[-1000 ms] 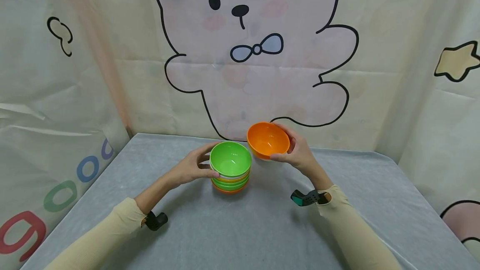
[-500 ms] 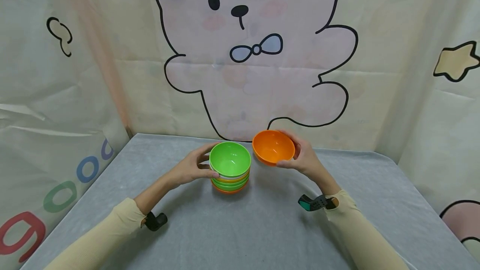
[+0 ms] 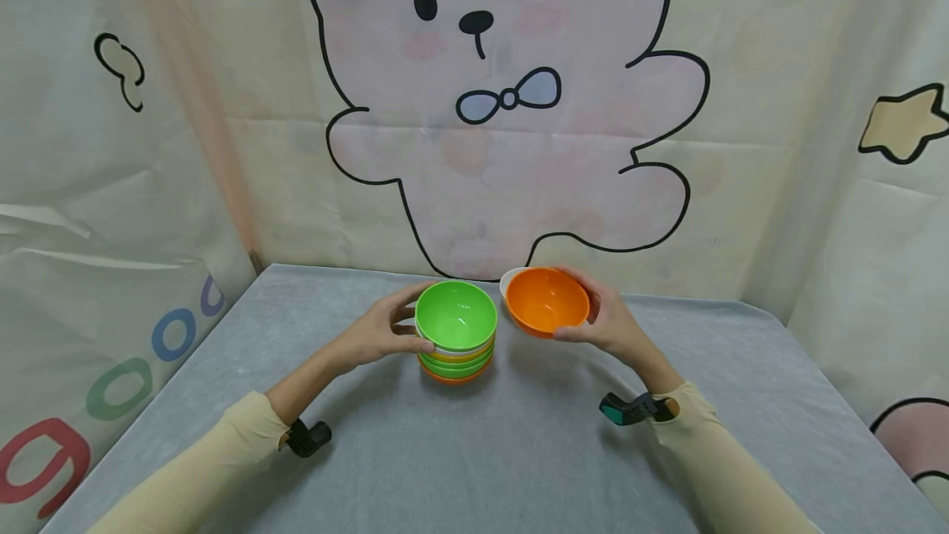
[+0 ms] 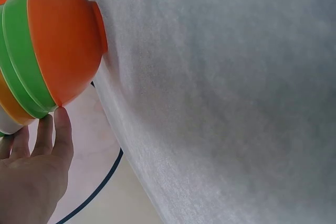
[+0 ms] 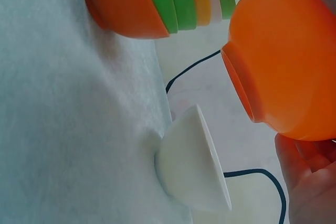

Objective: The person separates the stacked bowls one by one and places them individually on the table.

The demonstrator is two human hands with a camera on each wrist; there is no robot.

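My left hand point(image 3: 378, 330) holds the side of a stack of bowls point(image 3: 455, 318), thumb in front and fingers behind. A green bowl tops the stack; white, yellow and green ones sit below, with an orange bowl point(image 4: 65, 43) at the bottom on the table. Just right of the stack, my right hand point(image 3: 610, 321) grips a separate orange bowl point(image 3: 547, 302) by its side, mouth tilted toward me. The right wrist view shows this bowl's base point(image 5: 242, 85) raised off the cloth. Behind it a white bowl point(image 5: 189, 161) stands upright on the table, mostly hidden in the head view.
A grey-blue cloth point(image 3: 474, 460) covers the table. Behind it hangs a pale curtain point(image 3: 511, 196) with a cartoon bear, and another curtain point(image 3: 133, 270) borders the left side. Dark bands are on both wrists.
My right hand has moved right and down in the head view with the orange bowl, and the white bowl's rim now shows behind it. The left hand and the stack have stayed put.
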